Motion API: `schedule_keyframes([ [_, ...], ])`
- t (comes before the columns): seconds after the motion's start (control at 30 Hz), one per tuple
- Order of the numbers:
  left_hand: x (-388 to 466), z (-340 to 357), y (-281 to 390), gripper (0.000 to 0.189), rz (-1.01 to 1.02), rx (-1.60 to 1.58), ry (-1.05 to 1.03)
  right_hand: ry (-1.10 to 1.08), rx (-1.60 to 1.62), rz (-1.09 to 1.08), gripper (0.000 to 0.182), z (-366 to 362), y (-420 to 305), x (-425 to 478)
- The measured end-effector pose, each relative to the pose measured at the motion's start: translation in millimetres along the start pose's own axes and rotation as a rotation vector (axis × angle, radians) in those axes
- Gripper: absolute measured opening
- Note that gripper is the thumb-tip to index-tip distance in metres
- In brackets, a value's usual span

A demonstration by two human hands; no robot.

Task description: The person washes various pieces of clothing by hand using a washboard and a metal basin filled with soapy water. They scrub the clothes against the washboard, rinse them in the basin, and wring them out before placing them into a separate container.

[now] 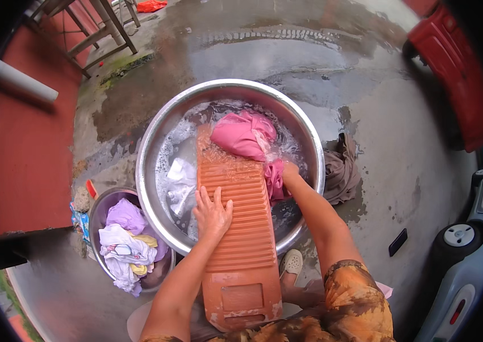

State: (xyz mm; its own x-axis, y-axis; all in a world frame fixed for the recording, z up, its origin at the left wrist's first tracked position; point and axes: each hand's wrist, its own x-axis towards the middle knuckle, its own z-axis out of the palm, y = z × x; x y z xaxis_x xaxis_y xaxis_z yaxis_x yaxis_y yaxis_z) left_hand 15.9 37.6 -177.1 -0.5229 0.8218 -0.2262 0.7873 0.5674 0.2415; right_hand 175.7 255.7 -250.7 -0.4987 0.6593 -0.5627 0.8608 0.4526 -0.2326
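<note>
An orange ribbed washboard [239, 222] leans into a large metal basin [149, 188] of soapy water. My left hand [213, 211] lies spread on the board's left edge, fingers apart. At the board's right side, my right hand [289, 173] grips part of a wet pink garment [243, 134]; its fingers are partly hidden by cloth. The rest of that garment bulges up at the board's upper end, in the water. To the left of the board, a white cloth [181, 186] floats among suds.
A smaller metal basin [166, 273] with lilac and white clothes [124, 248] stands at left. Brown cloth [342, 175] lies on wet concrete beside the large basin. A phone-like black object [398, 242], a ride-on toy car [459, 273] and a red vehicle [455, 72] are at right.
</note>
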Motion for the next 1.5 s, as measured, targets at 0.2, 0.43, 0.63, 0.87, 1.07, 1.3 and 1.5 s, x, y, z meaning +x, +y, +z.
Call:
schedule_keyframes([
  [0.2,0.4,2.0,-7.2,0.052,0.022,-0.035,0.127,0.458,-0.005,-0.311,0.040,-182.8,-66.0,-86.0],
  [0.43,0.9,-2.6,-3.9,0.052,-0.009,-0.110,0.029,0.703,-0.245,-0.322,0.060,-82.6,-41.8,-61.2],
  [0.63,-1.9,4.2,-3.3,0.054,0.026,-0.022,0.051,0.260,-0.184,0.080,0.055,82.0,-3.5,12.6],
  [0.87,-0.8,3.7,-4.1,0.057,-0.034,-0.117,-0.067,-0.008,-0.154,0.091,0.036,-17.6,-22.9,-11.4],
  [1.07,17.4,-45.1,-18.1,0.058,-0.271,-0.545,-0.286,0.438,-0.218,-0.376,0.024,-208.1,-88.2,-115.9],
  [1.3,-20.6,-158.4,9.6,0.061,-0.300,-1.657,-0.373,0.650,-0.602,-0.741,0.024,-312.6,-146.9,-240.5],
  [1.5,-50.1,-165.6,37.2,0.064,-0.373,-2.309,-0.635,0.779,-0.962,-1.065,0.011,-315.6,-188.0,-266.1],
])
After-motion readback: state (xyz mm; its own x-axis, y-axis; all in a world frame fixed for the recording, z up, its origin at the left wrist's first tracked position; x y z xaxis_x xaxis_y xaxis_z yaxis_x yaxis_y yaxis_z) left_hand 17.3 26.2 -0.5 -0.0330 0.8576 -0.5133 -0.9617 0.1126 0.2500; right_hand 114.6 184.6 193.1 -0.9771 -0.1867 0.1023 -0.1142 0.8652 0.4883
